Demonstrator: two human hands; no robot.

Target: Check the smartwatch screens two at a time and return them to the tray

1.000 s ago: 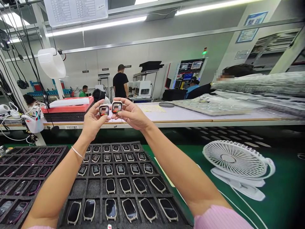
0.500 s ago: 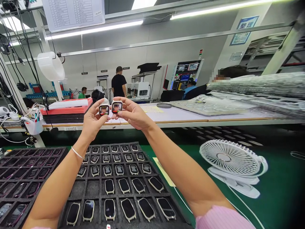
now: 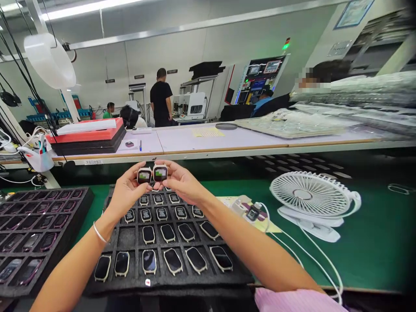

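Note:
My left hand (image 3: 131,182) is closed around the edges of a smartwatch body (image 3: 144,176) without a strap, its lit screen facing me. In my right hand (image 3: 178,178) a second such watch (image 3: 160,173) is pinched by its sides, close beside the first. Both screens show green and white blocks. Below them lies a black foam tray (image 3: 130,237) with rows of pale-framed watches, some showing white text and the nearer ones dark. Two adjoining slots toward its left hold no watch; my left forearm partly covers that side.
Left is another foam tray (image 3: 87,203) of purple-framed watches. A white clip fan (image 3: 305,195) stands right on the green mat, near a charger (image 3: 253,212) with white cables. A raised shelf (image 3: 182,141) carries a red tray (image 3: 84,134) and plastic sheets. People are beyond.
Both hands have come down with the watches, from in front of the shelf to over the tray. The screens changed from a picture to green and white blocks. My view has shifted downward.

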